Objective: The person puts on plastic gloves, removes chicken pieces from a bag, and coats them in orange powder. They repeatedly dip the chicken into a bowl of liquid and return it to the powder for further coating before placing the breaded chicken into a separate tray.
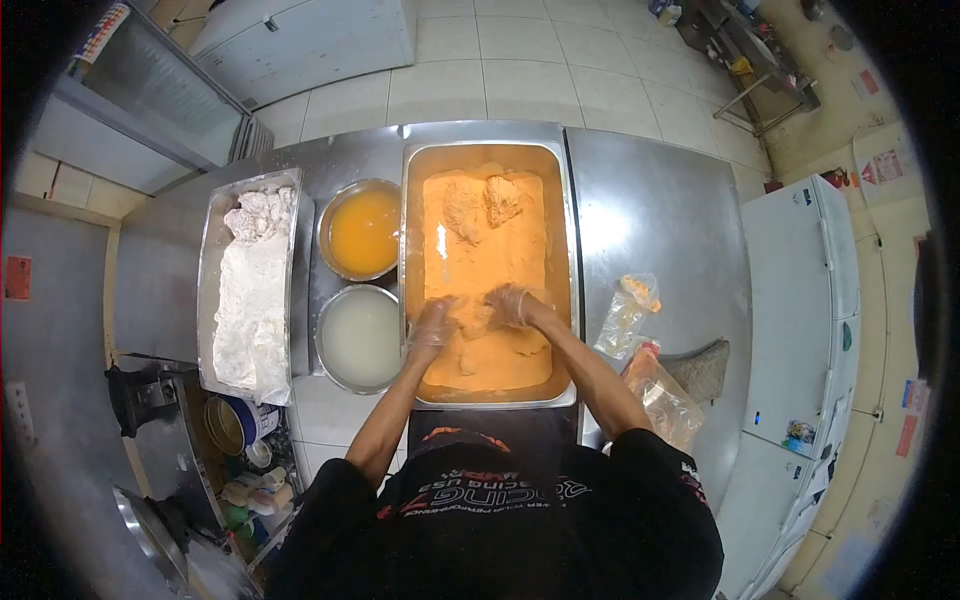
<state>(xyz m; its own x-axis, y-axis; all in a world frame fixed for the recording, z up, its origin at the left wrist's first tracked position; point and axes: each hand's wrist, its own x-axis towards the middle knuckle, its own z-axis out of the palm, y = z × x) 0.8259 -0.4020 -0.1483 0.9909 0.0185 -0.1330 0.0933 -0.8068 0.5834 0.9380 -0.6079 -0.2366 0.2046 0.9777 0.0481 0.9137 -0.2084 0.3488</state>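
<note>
A deep steel tray (484, 398) of orange breading powder (500, 255) stands in front of me. My left hand (432, 328), in a clear plastic glove, is in the powder near the tray's left side. My right hand (510, 305), gloved the same way, is curled a little to the right. Between them is a powder-coated piece (472, 317), with the fingers of both hands closed about it; powder partly hides the fingertips. Lumpy coated pieces, looking like breaded chicken (502, 200), lie at the tray's far end.
To the left are a bowl of orange liquid (364, 232), a bowl of cloudy liquid (358, 338) and a tray of white flour (250, 310) with pale floured pieces (262, 214). On the right lie plastic bags (662, 398) and a grey cloth (700, 370) on the steel table (655, 200).
</note>
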